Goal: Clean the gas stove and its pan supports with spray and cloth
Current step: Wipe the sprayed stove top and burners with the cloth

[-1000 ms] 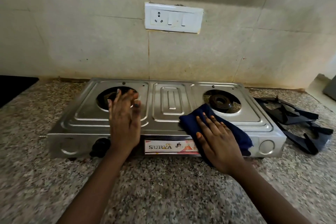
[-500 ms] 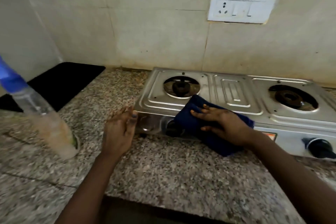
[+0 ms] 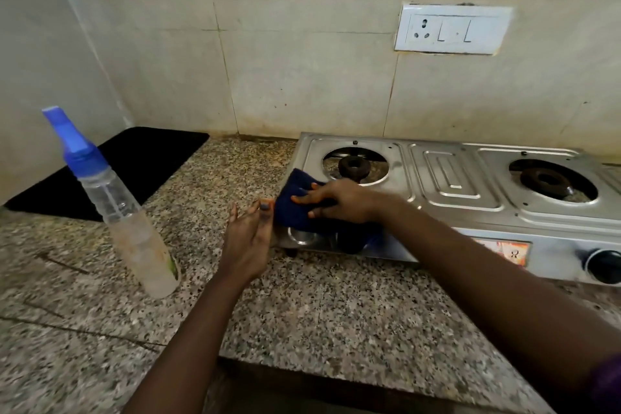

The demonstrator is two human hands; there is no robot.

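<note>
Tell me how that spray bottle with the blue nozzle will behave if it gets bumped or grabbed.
The spray bottle is tall and slim on a small base, so a sideways knock would probably tip it. It looks like thin clear plastic, partly filled, so it is likely light and may flex under a squeeze. Its round body would probably roll on the granite counter once down.

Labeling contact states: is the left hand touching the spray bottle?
Apart. The head view shows bare granite counter between the left hand and the spray bottle; the hand is beside the stove corner.

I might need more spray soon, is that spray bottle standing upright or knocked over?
Upright: the spray bottle stands on its base on the granite counter, blue nozzle on top.
</note>
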